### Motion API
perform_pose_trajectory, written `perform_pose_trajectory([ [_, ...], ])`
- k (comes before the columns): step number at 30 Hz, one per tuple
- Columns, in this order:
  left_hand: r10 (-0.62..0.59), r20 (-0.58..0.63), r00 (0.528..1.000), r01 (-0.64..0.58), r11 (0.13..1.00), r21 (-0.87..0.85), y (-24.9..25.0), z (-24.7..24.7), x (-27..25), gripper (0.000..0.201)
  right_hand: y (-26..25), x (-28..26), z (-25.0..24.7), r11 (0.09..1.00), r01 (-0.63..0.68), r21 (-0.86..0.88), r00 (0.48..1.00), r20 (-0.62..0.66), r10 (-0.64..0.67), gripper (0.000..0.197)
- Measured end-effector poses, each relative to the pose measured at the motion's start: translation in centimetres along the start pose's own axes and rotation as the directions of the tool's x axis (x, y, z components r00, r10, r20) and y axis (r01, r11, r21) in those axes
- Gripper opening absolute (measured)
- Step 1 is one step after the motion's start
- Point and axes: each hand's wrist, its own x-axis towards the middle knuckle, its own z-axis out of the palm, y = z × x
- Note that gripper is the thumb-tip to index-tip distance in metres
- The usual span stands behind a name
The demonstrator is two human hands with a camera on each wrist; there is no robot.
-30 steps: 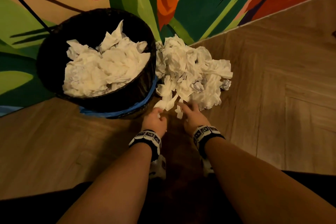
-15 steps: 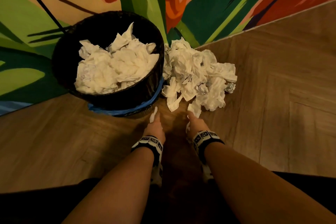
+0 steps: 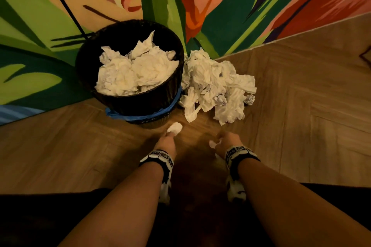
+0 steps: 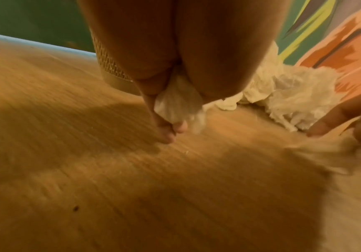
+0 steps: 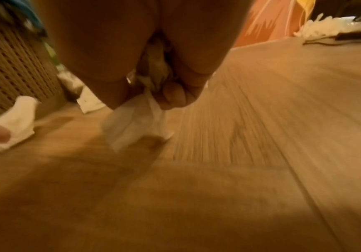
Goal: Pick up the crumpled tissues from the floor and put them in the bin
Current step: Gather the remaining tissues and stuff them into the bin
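Two small tissues in hand, bin just ahead and to the left

The scrap of tissue [image 3: 175, 127] is pinched in the fingers of the left hand [image 3: 167, 143], just in front of the near wall of the bin [image 3: 140, 104]; a second scrap [image 3: 213, 143] hangs from the curled fingers of the right hand [image 3: 228, 142]. Both hands sit low over the floor [image 3: 301, 126]. The bin's mouth lies forward and to the left of both, so the left hand is plainly nearer; the right would likely have to cross further. The bin is heaped with tissues already. The main pile of tissues [image 3: 216, 86] lies on the floor against the bin's right side, ahead of the right hand, by the painted wall [image 3: 220, 6].
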Motion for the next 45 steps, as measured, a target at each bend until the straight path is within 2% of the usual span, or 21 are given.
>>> perform_pose_trajectory([
  [1,-0.005,-0.004,1.000,0.005,1.000,0.000,0.1,-0.4,-0.3,0.053,-0.4,-0.2,-0.4,1.000,-0.005,0.019,1.000,-0.012,0.005,0.043],
  [4,0.015,-0.017,1.000,-0.017,0.997,-0.081,1.4,-2.0,-1.7,0.035,-1.8,-1.0,-2.1,0.999,0.031,-0.033,0.996,-0.081,-0.034,0.021],
  [6,0.111,-0.049,0.993,-0.115,0.991,-0.076,3.0,-3.5,-3.0,0.020,-2.8,-1.6,-3.8,0.997,0.077,-0.002,0.990,-0.122,-0.076,0.019],
  [8,0.252,-0.110,0.962,-0.261,0.961,-0.085,5.1,-6.0,-4.5,0.020,-4.3,-1.9,-6.2,0.993,0.120,0.014,0.980,-0.163,-0.116,0.019],
  [10,0.409,-0.199,0.890,-0.426,0.904,-0.047,7.9,-9.3,-5.8,0.019,-6.4,-2.4,-9.3,0.985,0.175,-0.001,0.960,-0.224,-0.171,0.014],
  [12,0.542,-0.305,0.783,-0.561,0.827,0.029,10.9,-13.2,-7.0,0.027,-8.8,-2.9,-12.6,0.969,0.248,0.013,0.928,-0.289,-0.233,0.024],
  [15,0.602,-0.481,0.637,-0.701,0.713,-0.035,13.9,-20.2,-8.7,0.022,-12.8,-4.4,-17.0,0.910,0.388,0.142,0.883,-0.339,-0.324,0.030],
  [17,0.578,-0.528,0.623,-0.710,0.701,-0.071,14.1,-24.8,-9.3,0.015,-15.6,-5.9,-19.3,0.849,0.507,0.148,0.816,-0.399,-0.418,0.018],
  [18,0.567,-0.552,0.612,-0.698,0.715,-0.040,13.7,-26.9,-9.6,0.016,-16.9,-6.8,-20.1,0.826,0.557,0.089,0.769,-0.429,-0.473,0.010],
  [20,0.528,-0.618,0.582,-0.633,0.771,0.062,11.9,-30.6,-9.6,0.025,-19.4,-8.4,-21.3,0.771,0.637,0.006,0.670,-0.499,-0.549,0.013],
  [21,0.497,-0.643,0.583,-0.593,0.801,0.082,10.7,-31.9,-9.5,0.029,-20.5,-8.8,-21.5,0.746,0.666,0.006,0.634,-0.532,-0.561,0.018],
  [22,0.462,-0.652,0.601,-0.564,0.823,0.064,9.4,-33.1,-9.3,0.030,-21.5,-9.1,-21.4,0.719,0.694,0.050,0.622,-0.544,-0.563,0.019],
  [25,0.345,-0.618,0.707,-0.516,0.849,-0.117,5.6,-34.7,-7.9,0.021,-23.8,-9.3,-19.7,0.603,0.718,0.347,0.692,-0.443,-0.570,0.025],
  [26,0.310,-0.610,0.729,-0.497,0.853,-0.160,4.6,-34.8,-7.4,0.021,-24.2,-9.3,-19.0,0.605,0.711,0.360,0.703,-0.401,-0.588,0.030],
  [30,0.217,-0.591,0.777,-0.304,0.951,-0.050,1.9,-33.3,-5.7,0.035,-25.0,-8.5,-16.6,0.663,0.712,0.232,0.698,-0.335,-0.633,0.048],
  [32,0.211,-0.556,0.804,-0.260,0.966,-0.010,1.3,-32.5,-4.6,0.036,-25.4,-8.0,-15.7,0.665,0.720,0.200,0.686,-0.353,-0.637,0.058],
  [36,0.271,-0.454,0.849,-0.246,0.963,0.114,0.7,-31.8,-3.1,0.021,-26.3,-7.0,-14.8,0.652,0.751,0.108,0.623,-0.442,-0.645,0.052],
  [39,0.279,-0.353,0.893,-0.222,0.956,0.194,0.9,-31.6,-2.9,0.009,-26.6,-6.2,-13.7,0.648,0.761,-0.018,0.578,-0.435,-0.691,0.047],
  [40,0.278,-0.324,0.904,-0.213,0.952,0.221,1.1,-31.6,-2.9,0.012,-26.7,-6.0,-13.3,0.659,0.751,-0.044,0.586,-0.417,-0.695,0.047],
  [43,0.237,-0.292,0.927,-0.165,0.954,0.251,1.4,-31.0,-3.0,0.042,-26.8,-5.3,-12.4,0.702,0.690,-0.176,0.627,-0.339,-0.702,0.045],
  [45,0.165,-0.276,0.947,-0.096,0.964,0.249,1.5,-30.5,-3.1,0.048,-26.9,-5.3,-12.3,0.686,0.691,-0.227,0.621,-0.299,-0.725,0.035],
])
